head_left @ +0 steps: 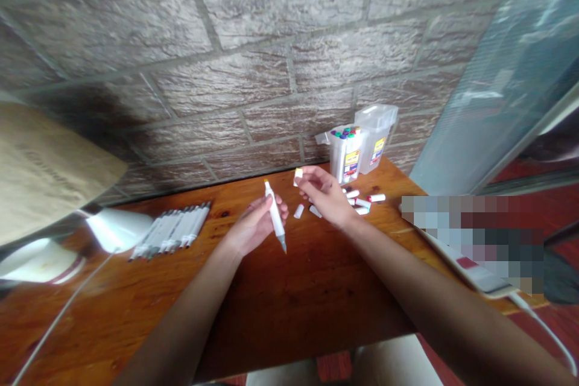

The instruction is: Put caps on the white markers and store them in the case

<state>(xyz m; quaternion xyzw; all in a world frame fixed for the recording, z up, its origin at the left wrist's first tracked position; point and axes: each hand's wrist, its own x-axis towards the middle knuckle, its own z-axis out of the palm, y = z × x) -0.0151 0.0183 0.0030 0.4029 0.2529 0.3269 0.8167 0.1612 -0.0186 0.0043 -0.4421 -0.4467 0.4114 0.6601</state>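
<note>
My left hand [256,223] is closed round a white marker [275,217], which stands almost upright with its orange tip up and a grey tip at the bottom. My right hand [323,190] pinches a small white cap [297,176] with an orange end, a little to the right of the marker's top. Both hands hover over a brown wooden table [289,295]. Loose white caps [299,211] lie on the table just under my right hand, and several more caps [364,200] lie to its right.
A row of several white markers [174,229] lies at the left. Two clear plastic marker boxes [357,145] stand against the brick wall, one holding coloured markers. A white lamp [115,229] and its cable sit far left. A white power strip [479,274] lies at the right edge.
</note>
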